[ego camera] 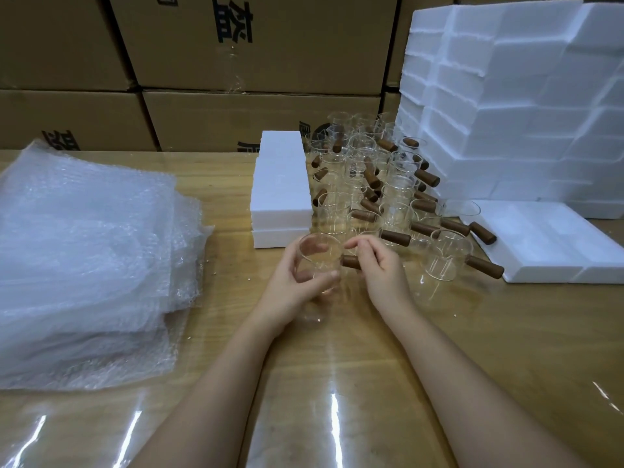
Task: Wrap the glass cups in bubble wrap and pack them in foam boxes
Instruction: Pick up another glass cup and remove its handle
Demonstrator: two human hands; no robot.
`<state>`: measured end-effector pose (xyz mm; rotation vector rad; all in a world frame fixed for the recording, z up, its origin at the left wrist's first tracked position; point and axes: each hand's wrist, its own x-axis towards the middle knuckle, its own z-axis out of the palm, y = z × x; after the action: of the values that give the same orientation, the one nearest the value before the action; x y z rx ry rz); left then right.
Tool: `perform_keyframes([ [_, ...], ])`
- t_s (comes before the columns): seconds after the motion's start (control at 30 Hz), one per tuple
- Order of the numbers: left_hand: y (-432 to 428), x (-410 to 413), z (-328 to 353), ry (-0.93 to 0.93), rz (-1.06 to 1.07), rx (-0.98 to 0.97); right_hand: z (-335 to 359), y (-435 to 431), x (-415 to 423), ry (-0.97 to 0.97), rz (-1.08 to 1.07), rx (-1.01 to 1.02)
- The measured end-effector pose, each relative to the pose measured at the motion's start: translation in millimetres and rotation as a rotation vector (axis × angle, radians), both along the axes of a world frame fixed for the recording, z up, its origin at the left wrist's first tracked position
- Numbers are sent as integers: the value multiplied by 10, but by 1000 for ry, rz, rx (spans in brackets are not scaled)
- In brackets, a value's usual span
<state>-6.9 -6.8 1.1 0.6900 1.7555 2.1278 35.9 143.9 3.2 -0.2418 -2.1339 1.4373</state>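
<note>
Your left hand point(297, 282) curls round one clear glass cup with a brown wooden handle point(319, 255), over the glossy wooden surface point(337, 366); your right hand point(378, 268) pinches the handle point(351, 261). Behind it stand matching cups point(371, 184), too crowded to count.

Glossy wooden table point(337, 366), and it's crowded. On the left, a thick stack of bubble wrap point(84, 258). At centre back, white foam boxes point(282, 184) piled up, with a cluster of glass cups point(371, 184) just beside them, brown handles pointing every way. On the right, flat foam pieces point(547, 241) sit in front of a tall foam stack point(506, 113).
</note>
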Motion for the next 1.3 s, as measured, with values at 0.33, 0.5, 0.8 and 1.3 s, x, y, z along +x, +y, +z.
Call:
perform_keyframes([
  [0.33, 26, -18, -60, 2, 273, -175, -6, -174, 68, 430, -2, 538],
  [0.5, 21, -78, -118, 96, 425, -289, -37, -218, 60, 267, 96, 264],
  [0.8, 48, -42, -152, 367, 270, -451, -42, -82, -36, -33, 54, -382],
  [1.3, 25, -52, -100, 451, 271, -421, -103, 120, -10, -145, -135, 282],
])
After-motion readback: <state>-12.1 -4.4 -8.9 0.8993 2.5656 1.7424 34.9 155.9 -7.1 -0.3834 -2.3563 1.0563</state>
